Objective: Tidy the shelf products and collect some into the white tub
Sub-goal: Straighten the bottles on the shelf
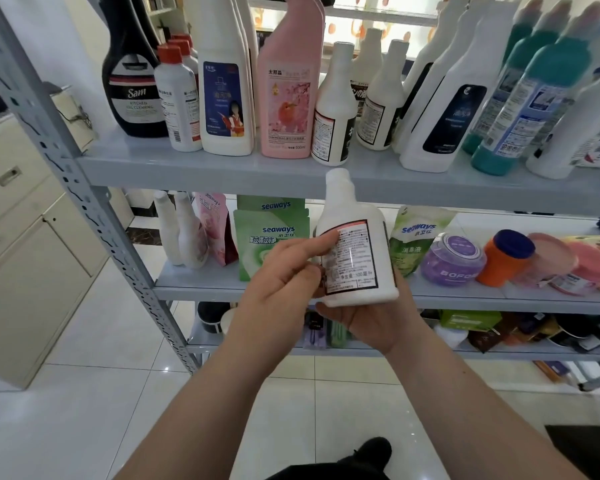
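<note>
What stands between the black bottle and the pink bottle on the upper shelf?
Head view: red-capped small white bottles and tall white bottles, the front one with a dark blue label, stand there.

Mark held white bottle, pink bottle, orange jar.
held white bottle (pixel 353 261): head view, on its label.
pink bottle (pixel 286 107): head view, on its blossom label.
orange jar (pixel 498 269): head view, on its orange body.
</note>
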### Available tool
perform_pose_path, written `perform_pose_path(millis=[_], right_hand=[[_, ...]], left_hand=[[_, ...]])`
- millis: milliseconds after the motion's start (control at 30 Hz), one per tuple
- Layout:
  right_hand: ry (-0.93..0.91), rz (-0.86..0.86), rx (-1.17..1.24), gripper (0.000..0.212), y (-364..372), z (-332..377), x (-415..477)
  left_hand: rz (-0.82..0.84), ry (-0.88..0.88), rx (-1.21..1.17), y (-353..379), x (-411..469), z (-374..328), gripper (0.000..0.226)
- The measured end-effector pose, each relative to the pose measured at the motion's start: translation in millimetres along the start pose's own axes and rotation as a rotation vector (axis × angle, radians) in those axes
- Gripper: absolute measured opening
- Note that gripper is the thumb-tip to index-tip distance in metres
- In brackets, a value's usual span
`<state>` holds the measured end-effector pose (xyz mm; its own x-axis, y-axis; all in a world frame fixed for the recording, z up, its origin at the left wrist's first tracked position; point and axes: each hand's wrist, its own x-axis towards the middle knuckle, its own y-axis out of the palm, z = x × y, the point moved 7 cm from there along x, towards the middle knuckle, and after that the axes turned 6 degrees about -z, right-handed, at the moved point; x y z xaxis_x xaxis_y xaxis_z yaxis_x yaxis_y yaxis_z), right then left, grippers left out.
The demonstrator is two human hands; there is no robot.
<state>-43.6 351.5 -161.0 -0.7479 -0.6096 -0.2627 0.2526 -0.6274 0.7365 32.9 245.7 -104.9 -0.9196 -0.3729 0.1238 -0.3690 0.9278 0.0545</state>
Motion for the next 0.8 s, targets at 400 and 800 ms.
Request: perform_pose_path(millis=[400,800], right_hand=[[-0.093,-0.222,-0.499,0.059,-9.9,35.1,5.7],[-0.408,-0.107,-0.75,0.069,9.3,67.7,7.7]], left_hand=[[-0.005,-0.439,-0.182,-0.7,19.3,44.7,0.027],[-0.044,-0.212,-0.317,-6.4,31.1,43.8,0.042]])
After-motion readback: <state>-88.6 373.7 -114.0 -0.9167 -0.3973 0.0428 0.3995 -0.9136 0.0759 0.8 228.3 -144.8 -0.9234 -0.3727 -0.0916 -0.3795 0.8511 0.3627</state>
